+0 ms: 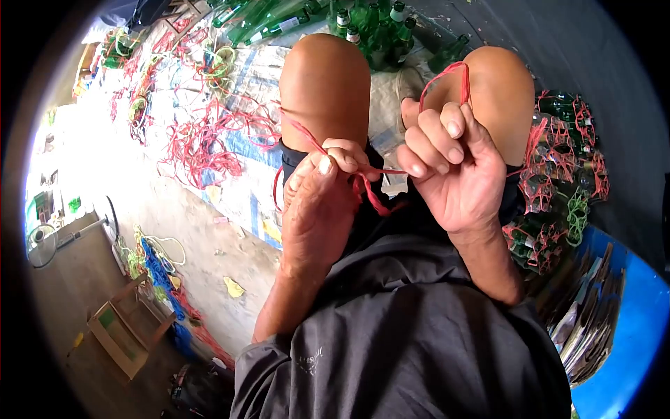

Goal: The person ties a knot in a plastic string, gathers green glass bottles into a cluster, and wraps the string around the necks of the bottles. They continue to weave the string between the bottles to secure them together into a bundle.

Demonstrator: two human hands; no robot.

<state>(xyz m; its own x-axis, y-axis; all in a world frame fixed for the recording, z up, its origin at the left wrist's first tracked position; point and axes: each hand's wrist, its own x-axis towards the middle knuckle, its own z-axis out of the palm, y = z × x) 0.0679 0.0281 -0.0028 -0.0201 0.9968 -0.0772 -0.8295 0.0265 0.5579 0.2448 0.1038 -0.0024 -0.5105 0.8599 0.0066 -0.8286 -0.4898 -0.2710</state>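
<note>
One person sits in one dark shirt [398,342], which fills 6 o'clock of the view. One white sheet with blue stripes [255,160] spreads across the floor from 9 to 12 o'clock, and one blue panel [628,328] stands at 4 o'clock. Two bare knees [324,91] rise at 12 and 1 o'clock. Beyond them, at 12 o'clock, lie and stand green bottles [380,35], several, too overlapped to count; more bottles in red netting [565,153] are piled at 3 o'clock, their number likewise unclear. One stack of flat cardboard [583,314] leans at 4 o'clock, one tangled heap of red strands [209,143] lies on the sheet at 10, and one wooden frame [122,335] is at 8. Two hands work above the lap: the left hand [314,202], near the centre, has thumb and finger pinched on one red cord [389,172]; the right hand [460,174], at 2 o'clock, has its fingers curled in on the same cord, palm showing. The cord spans the gap between both hands, with one loop standing above the right fingers. One yellow scrap [234,287] lies on the floor at 8 o'clock
</note>
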